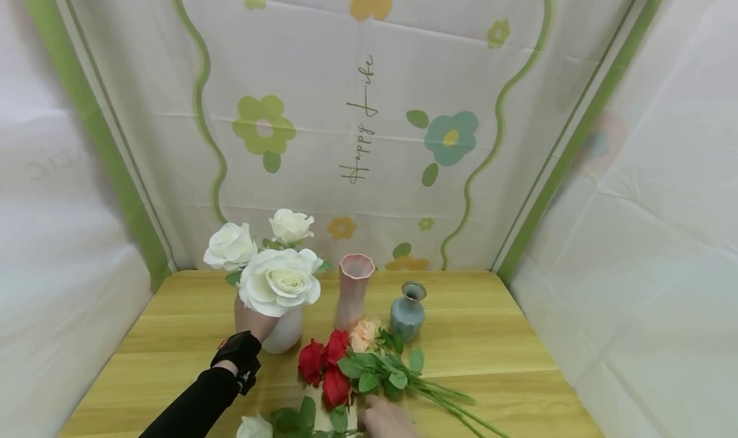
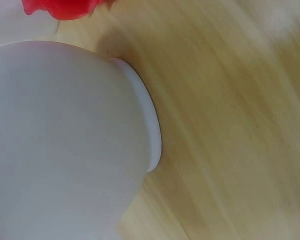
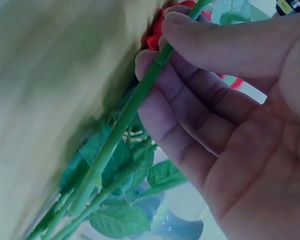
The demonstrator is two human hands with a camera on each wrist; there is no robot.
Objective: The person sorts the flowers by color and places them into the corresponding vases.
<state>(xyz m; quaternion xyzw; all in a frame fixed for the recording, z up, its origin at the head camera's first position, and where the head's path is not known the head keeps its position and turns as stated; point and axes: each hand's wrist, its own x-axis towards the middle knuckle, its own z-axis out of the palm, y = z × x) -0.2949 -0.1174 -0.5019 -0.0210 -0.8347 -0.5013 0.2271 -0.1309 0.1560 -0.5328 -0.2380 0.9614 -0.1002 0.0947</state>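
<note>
My left hand (image 1: 259, 323) is at the upper side of a round white vase (image 1: 285, 332), its fingertips hidden beneath the blooms. Three white roses (image 1: 279, 281) stand in that vase; the left wrist view shows the vase's smooth belly (image 2: 65, 140) and foot close up. My right hand (image 1: 386, 419) pinches a green stem (image 3: 122, 120) between thumb and fingers, low at the front of the table. In the head view that stem leads left past leaves to a white rose (image 1: 254, 427) at the bottom edge.
Red roses (image 1: 336, 387) and a peach rose (image 1: 364, 334) lie mid-table, with leafy stems (image 1: 444, 396) reaching right. Behind them stand a tall pink vase (image 1: 353, 291) and a small blue-grey vase (image 1: 407, 313). White patterned curtains (image 1: 357, 105) enclose the wooden table (image 1: 507, 348).
</note>
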